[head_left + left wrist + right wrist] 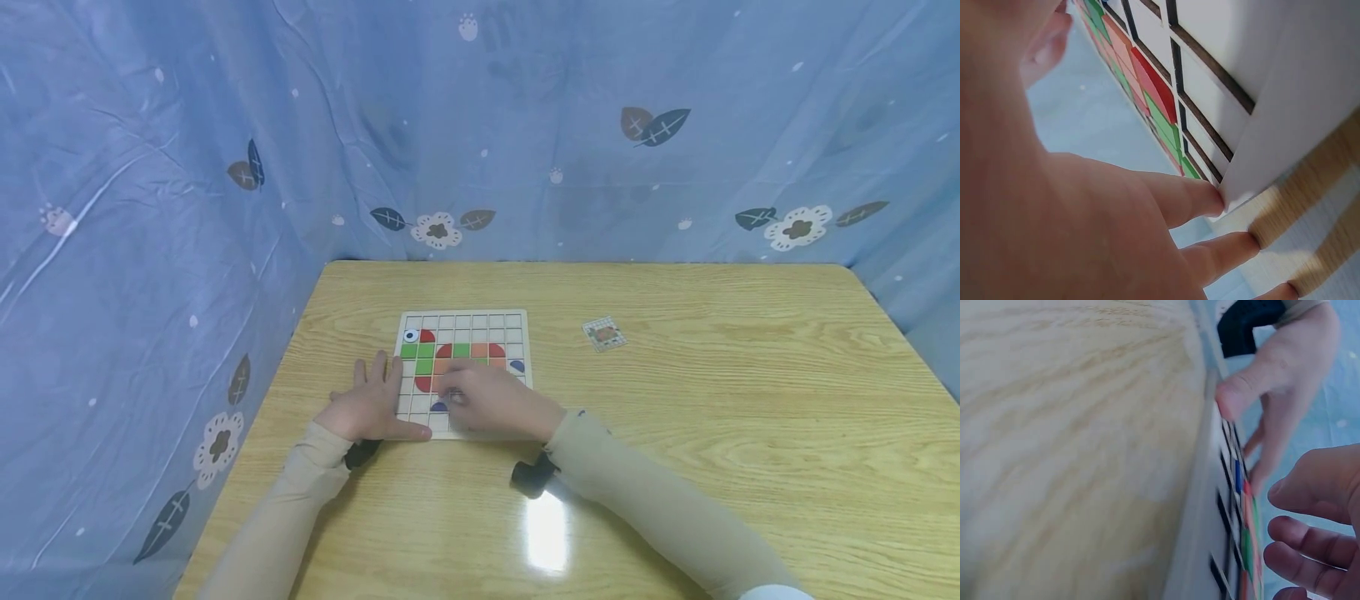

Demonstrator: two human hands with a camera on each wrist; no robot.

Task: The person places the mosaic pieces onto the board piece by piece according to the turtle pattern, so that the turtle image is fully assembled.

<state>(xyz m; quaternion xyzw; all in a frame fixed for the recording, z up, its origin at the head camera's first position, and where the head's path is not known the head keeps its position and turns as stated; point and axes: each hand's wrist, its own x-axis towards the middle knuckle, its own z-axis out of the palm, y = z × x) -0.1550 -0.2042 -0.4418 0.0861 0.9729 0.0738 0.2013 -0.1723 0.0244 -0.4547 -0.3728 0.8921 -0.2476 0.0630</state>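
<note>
A white grid board (515, 321) lies on the table, with coloured pieces forming a figure on it. An eye piece (411, 336), a red rounded piece (427, 336) and green squares (408, 351) sit at its left. Orange and red pieces fill its middle. Two blue rounded pieces (438, 407) lie apart, near the front and right side. My left hand (367, 408) spreads its fingers along the board's left edge, thumb at the front edge. Over the middle, my right hand (495, 404) bends its fingers loosely; no piece shows between them in the right wrist view.
A small card (604, 333) with a printed grid picture lies to the right of the board. The wooden table (750, 417) reaches to blue patterned cloth (525, 167) at the back and left. A dark wrist camera (532, 477) hangs under the right wrist.
</note>
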